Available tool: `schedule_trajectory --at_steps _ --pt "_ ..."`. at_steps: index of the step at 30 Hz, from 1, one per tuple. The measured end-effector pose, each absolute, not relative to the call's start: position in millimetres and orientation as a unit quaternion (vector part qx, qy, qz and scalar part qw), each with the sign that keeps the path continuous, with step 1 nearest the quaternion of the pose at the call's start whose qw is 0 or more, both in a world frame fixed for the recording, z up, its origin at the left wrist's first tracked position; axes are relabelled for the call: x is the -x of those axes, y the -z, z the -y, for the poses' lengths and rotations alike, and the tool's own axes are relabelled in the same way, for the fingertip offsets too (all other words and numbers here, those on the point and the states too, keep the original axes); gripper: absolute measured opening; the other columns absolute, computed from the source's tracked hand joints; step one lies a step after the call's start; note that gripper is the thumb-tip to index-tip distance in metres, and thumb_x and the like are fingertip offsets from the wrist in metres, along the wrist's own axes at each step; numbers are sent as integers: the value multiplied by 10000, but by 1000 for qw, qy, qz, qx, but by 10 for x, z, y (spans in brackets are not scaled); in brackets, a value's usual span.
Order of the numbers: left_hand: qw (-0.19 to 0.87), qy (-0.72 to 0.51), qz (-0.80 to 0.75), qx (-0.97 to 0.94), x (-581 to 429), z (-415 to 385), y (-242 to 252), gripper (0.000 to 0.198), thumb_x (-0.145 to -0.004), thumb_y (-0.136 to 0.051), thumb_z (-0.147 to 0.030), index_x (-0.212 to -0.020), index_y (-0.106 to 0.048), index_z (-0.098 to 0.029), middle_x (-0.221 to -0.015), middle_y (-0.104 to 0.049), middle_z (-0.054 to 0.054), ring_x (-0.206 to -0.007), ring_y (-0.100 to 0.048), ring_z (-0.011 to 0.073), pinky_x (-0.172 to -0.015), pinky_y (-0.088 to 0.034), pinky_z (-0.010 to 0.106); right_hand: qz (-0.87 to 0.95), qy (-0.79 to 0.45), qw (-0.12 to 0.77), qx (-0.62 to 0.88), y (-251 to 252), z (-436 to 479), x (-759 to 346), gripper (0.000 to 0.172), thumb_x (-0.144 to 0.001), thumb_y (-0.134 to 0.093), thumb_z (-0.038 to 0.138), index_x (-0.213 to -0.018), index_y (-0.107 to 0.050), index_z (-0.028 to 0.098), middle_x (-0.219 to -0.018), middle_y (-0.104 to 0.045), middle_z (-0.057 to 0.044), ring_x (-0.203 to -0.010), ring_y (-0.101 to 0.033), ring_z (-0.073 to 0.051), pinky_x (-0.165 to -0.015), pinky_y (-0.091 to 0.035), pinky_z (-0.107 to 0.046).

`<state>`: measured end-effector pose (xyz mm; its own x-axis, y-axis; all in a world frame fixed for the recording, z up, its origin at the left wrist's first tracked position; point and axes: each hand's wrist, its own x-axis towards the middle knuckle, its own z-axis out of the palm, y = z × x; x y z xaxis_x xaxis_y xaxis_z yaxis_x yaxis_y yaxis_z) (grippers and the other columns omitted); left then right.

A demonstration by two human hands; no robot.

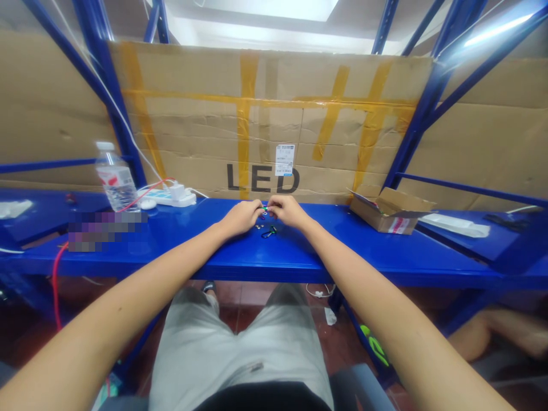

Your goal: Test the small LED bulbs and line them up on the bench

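My left hand (247,216) and my right hand (288,210) meet over the middle of the blue table. Fingertips of both hands are pinched around a small green piece (265,209), too small and covered to name its kind. Just below the fingers a dark carabiner with a green part (269,232) lies on the tabletop. Beside it on the left are a few tiny metallic bits (259,227). A small silvery loop shows close under the held piece, and I cannot tell whether it is joined to it.
An open cardboard box (391,211) stands at the right. To the left are a water bottle (115,180), a white power strip (177,197) and a red cable (57,279). A large taped LED carton (205,137) walls off the back. Another person's limb (492,334) shows at lower right.
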<state>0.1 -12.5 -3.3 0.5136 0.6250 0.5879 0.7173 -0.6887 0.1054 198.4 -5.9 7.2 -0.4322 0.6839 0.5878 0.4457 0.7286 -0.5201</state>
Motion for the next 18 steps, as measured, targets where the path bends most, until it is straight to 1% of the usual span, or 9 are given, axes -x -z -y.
schedule_trajectory --at_steps 3,7,11,15,18 --pt "92 303 374 872 26 173 16 179 -985 -476 -305 -984 -616 -193 -900 -712 92 -809 -651 249 -713 -451 336 833 -166 398 345 -95 95 -1990 107 -781 -553 124 -694 -585 178 -581 -607 24 -557 -562 -126 -603 -435 -245" --pt "79 322 314 890 39 166 11 105 -957 -492 -238 -905 -571 -193 -869 -678 76 -791 -621 219 -704 -432 311 817 -231 384 362 -122 136 -1980 106 -784 -553 128 -692 -575 177 -577 -612 18 -522 -560 -126 -529 -428 -236" --pt "64 340 290 892 17 159 9 116 -954 -475 -231 -864 -538 -193 -850 -646 75 -779 -592 209 -711 -433 315 795 -280 381 380 -138 164 -1954 105 -797 -546 143 -700 -556 181 -578 -610 16 -488 -546 -124 -460 -398 -227" --pt "47 351 317 880 -13 159 9 187 -984 -412 -265 -859 -532 -193 -815 -625 77 -746 -572 214 -693 -430 333 796 -246 408 373 -130 164 -1945 103 -772 -560 123 -684 -559 177 -579 -604 23 -503 -539 -113 -499 -415 -224" --pt "40 361 312 878 -21 153 10 155 -961 -433 -245 -860 -538 -195 -837 -634 77 -774 -581 215 -715 -442 335 795 -239 416 371 -119 154 -1952 99 -767 -565 121 -683 -571 173 -583 -608 20 -516 -545 -113 -518 -424 -225"
